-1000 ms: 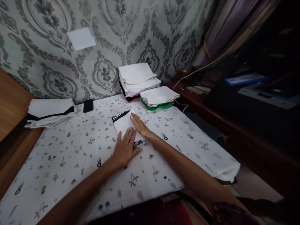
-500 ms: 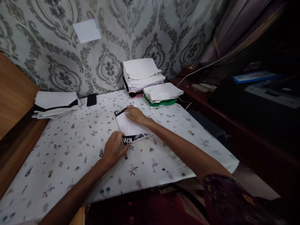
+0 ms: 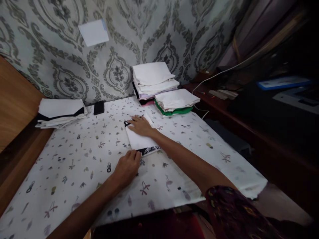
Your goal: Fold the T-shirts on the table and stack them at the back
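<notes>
A folded white cloth [image 3: 138, 138] with black, white-printed bands along its far and near edges lies on the patterned tablecloth in front of me. My right hand [image 3: 141, 125] rests flat on its far part, fingers spread and partly covering the far band. At the near left corner, my left hand [image 3: 128, 166] has its fingers curled in and closed on the cloth's edge. That corner is hidden beneath the fingers.
Behind the cloth stand a tall stack of folded white fabric [image 3: 154, 74] and a lower stack with a green layer [image 3: 176, 99]. Farther left are a black phone [image 3: 99, 108] and another folded pile [image 3: 61, 109]. A white cable [image 3: 216, 72] crosses the dark desk at right.
My right hand has slid left and slightly nearer over the cloth, its fingers now spread flatter. My left hand's fingers have curled in more at the near corner. The view has shifted slightly.
</notes>
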A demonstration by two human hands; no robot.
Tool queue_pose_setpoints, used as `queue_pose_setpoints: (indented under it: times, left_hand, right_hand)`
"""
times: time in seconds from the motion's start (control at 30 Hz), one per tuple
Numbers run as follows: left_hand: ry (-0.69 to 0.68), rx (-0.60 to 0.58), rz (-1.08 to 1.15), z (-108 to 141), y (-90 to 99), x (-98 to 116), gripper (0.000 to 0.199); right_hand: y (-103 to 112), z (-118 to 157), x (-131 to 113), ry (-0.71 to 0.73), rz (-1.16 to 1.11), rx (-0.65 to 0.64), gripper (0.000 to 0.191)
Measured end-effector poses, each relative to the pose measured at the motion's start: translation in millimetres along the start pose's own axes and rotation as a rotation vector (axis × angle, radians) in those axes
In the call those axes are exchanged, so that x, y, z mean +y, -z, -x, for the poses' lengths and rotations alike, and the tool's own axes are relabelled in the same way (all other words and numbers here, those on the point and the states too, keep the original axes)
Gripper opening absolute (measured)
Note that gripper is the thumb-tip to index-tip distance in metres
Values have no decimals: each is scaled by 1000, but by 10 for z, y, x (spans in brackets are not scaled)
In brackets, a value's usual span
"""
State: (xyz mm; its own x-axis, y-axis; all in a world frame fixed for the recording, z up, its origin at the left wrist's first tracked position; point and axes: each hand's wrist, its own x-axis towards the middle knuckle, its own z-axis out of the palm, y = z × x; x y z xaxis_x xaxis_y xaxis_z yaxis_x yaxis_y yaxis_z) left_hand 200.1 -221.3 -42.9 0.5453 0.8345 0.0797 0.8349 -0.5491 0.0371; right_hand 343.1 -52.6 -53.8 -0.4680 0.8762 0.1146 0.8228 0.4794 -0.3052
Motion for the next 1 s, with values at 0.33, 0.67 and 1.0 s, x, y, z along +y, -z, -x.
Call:
queue_pose_setpoints:
  times: [0.33, 0.67, 1.0]
  left_hand:
    - [652, 12, 1271, -146, 232, -329, 56]
    - [678, -260, 1422, -375, 132, -413, 27]
    - [971, 122, 1843, -228, 350, -640, 19]
  right_hand:
    - [375, -216, 207, -54, 98, -110, 37]
    - [718, -403, 454, -156, -53, -207, 20]
    - [536, 357, 647, -467, -609, -73, 19]
